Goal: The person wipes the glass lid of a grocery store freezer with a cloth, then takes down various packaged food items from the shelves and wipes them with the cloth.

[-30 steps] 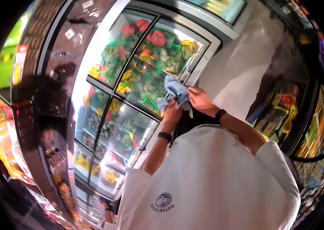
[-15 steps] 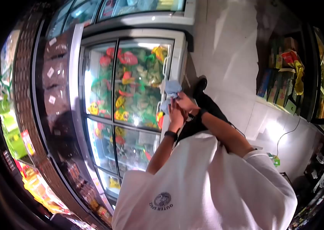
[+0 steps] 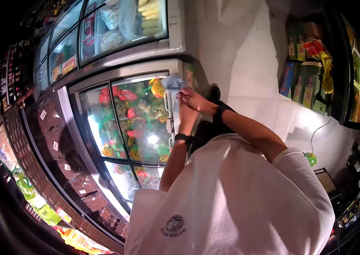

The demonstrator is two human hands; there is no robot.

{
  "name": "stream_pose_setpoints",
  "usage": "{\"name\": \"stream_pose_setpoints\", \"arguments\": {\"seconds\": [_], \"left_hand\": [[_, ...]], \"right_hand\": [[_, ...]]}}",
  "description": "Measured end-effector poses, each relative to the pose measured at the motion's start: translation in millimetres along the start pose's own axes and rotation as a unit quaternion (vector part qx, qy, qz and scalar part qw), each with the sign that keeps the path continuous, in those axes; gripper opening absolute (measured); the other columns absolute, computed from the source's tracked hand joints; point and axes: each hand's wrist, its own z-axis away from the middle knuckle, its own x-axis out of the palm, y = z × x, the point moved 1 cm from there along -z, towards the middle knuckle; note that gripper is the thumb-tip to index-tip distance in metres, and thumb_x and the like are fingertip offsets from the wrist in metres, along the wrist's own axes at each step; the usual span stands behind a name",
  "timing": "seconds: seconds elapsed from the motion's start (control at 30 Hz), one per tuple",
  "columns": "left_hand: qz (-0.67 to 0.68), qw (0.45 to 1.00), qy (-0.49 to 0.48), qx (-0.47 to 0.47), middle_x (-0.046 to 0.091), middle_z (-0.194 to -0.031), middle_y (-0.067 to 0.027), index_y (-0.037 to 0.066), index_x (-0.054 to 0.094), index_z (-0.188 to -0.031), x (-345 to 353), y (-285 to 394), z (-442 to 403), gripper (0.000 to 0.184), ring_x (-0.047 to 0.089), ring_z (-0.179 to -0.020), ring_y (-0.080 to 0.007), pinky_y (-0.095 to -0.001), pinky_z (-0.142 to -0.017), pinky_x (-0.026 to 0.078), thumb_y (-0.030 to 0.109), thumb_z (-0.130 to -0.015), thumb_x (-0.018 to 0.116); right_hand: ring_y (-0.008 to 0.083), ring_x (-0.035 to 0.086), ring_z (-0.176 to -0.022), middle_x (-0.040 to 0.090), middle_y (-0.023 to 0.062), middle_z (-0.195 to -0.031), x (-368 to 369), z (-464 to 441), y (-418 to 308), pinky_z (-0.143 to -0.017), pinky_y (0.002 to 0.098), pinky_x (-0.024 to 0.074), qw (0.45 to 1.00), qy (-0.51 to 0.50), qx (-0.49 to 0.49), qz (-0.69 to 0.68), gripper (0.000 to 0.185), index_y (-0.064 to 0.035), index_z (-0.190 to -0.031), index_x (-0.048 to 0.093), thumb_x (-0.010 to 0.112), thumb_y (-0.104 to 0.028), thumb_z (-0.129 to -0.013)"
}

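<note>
Right hand (image 3: 197,101): reaching across from the right, its fingers closing on the blue-grey cloth (image 3: 172,83).
Left hand (image 3: 187,109): lying against the right hand, its fingers pointing toward the cloth—whether they are gripping it, one cannot tell.
Cloth: bunching beyond the fingertips, at the handle-side edge of the glass-topped case (image 3: 146,68), near its upper corner.
Glass-topped case: standing left of the hands, its dark bars dividing the panes, with a pale handle (image 3: 168,102) running along the edge below the cloth.
Case contents: green and red netted bags (image 3: 143,104) with yellow labels, showing through the glass.
Second case (image 3: 146,47): adjoining at the top, holding wrapped goods (image 3: 126,19).
Far left: brown packages (image 3: 53,139) with white tags, lying in a row.
Right side: boxes (image 3: 307,83) standing together, a red-and-yellow bag (image 3: 324,63) draping over them; a small green box (image 3: 310,159) resting on the pale floor (image 3: 252,55).
Wearer: wearing a white shirt (image 3: 239,191) and dark wristbands—one band (image 3: 184,138) circling the left wrist, another (image 3: 220,112) the right.
</note>
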Motion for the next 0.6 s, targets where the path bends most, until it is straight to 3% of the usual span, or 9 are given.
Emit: {"name": "stream_pose_setpoints", "arguments": {"seconds": [0.03, 0.07, 0.1, 0.13, 0.2, 0.3, 0.4, 0.47, 0.6], "left_hand": [[-0.074, 0.996, 0.031, 0.047, 0.04, -0.151, -0.0274, -0.005, 0.037, -0.149, -1, 3, -13, 0.077, 0.032, -0.142, -0.048, -0.0532, -0.121, 0.025, 0.024, -0.085, 0.068], [-0.038, 0.998, 0.024, 0.04, 0.037, -0.153, -0.0293, -0.005, 0.037, -0.149, -34, 34, -29, 0.075, 0.031, -0.142, -0.0497, -0.0522, -0.121, 0.025, 0.022, -0.086, 0.066], [-0.005, 0.998, 0.054, 0.037, 0.037, -0.152, -0.0286, -0.005, 0.038, -0.147, -56, 62, -35, 0.073, 0.035, -0.14, -0.0482, -0.0486, -0.116, 0.032, 0.018, -0.085, 0.069], [0.027, 0.996, 0.081, 0.033, 0.037, -0.152, -0.028, -0.005, 0.039, -0.146, -75, 83, -38, 0.071, 0.04, -0.138, -0.0467, -0.0449, -0.112, 0.038, 0.013, -0.085, 0.071], [0.037, 0.99, 0.128, 0.037, 0.033, -0.155, -0.0291, -0.008, 0.037, -0.147, -108, 117, -41, 0.072, 0.034, -0.142, -0.0482, -0.0489, -0.115, 0.033, 0.011, -0.085, 0.068], [0.032, 0.976, 0.21, 0.047, 0.029, -0.158, -0.0296, -0.011, 0.036, -0.147, -150, 153, -64, 0.072, 0.029, -0.146, -0.0487, -0.0535, -0.118, 0.028, 0.006, -0.084, 0.065], [0.014, 0.966, 0.254, 0.049, 0.029, -0.158, -0.0283, -0.011, 0.039, -0.145, -160, 155, -118, 0.069, 0.031, -0.145, -0.047, -0.0535, -0.117, 0.029, 0.009, -0.084, 0.065], [-0.075, 0.981, 0.176, 0.024, 0.032, -0.157, -0.0272, -0.01, 0.036, -0.148, -146, 140, -160, 0.071, 0.034, -0.143, -0.0457, -0.0489, -0.115, 0.033, 0.015, -0.088, 0.065], [-0.141, 0.983, 0.112, 0.041, 0.027, -0.159, -0.0255, -0.01, 0.033, -0.149, -102, 112, -233, 0.082, 0.03, -0.145, -0.0465, -0.0537, -0.118, 0.029, 0.024, -0.084, 0.07]], "right_hand": [[0.0327, 0.042, -0.14, 0.043, 0.0204, -0.151, -4, 9, -21, -0.114, 0.0362, 0.0339, 0.991, 0.039, -0.103, 0.081, 0.051, 0.0011, -0.147, 0.043, 0.053, -0.012, -0.099], [0.0357, 0.048, -0.134, 0.048, 0.0215, -0.145, -10, 18, -46, -0.11, 0.0362, 0.0383, 0.962, 0.076, -0.206, 0.16, 0.048, 0.0022, -0.143, 0.047, 0.054, -0.013, -0.098], [0.0354, 0.029, -0.15, 0.031, 0.0212, -0.161, -21, 28, -77, -0.121, 0.0369, 0.0239, 0.974, 0.019, -0.183, 0.131, 0.053, -0.0024, -0.152, 0.04, 0.05, -0.012, -0.101], [0.0354, 0.029, -0.15, 0.031, 0.0212, -0.161, -30, 38, -107, -0.121, 0.0369, 0.0239, 0.974, 0.022, -0.182, 0.131, 0.053, -0.0024, -0.152, 0.04, 0.05, -0.012, -0.101], [0.0388, 0.045, -0.137, 0.041, 0.0228, -0.152, -42, 63, -159, -0.111, 0.0388, 0.0386, 0.927, 0.072, -0.317, 0.19, 0.051, -0.0033, -0.148, 0.045, 0.053, -0.009, -0.098], [0.0395, 0.05, -0.133, 0.043, 0.023, -0.151, -65, 83, -231, -0.106, 0.0397, 0.0439, 0.917, 0.124, -0.34, 0.171, 0.049, -0.0041, -0.145, 0.049, 0.054, -0.008, -0.097], [0.0379, 0.048, -0.136, 0.043, 0.0226, -0.151, -98, 49, -249, -0.111, 0.0384, 0.0391, 0.904, 0.189, -0.329, 0.195, 0.047, -0.0026, -0.144, 0.051, 0.051, -0.005, -0.097], [0.0358, 0.055, -0.128, 0.047, 0.0218, -0.149, -120, 6, -240, -0.105, 0.0369, 0.0451, 0.908, 0.231, -0.272, 0.217, 0.043, -0.0007, -0.139, 0.055, 0.054, -0.009, -0.097], [0.0318, 0.053, -0.132, 0.038, 0.0181, -0.158, -161, -94, -212, -0.107, 0.0397, 0.0439, 0.969, 0.155, -0.132, 0.142, 0.053, 0.0001, -0.148, 0.044, 0.054, -0.023, -0.102]]}}
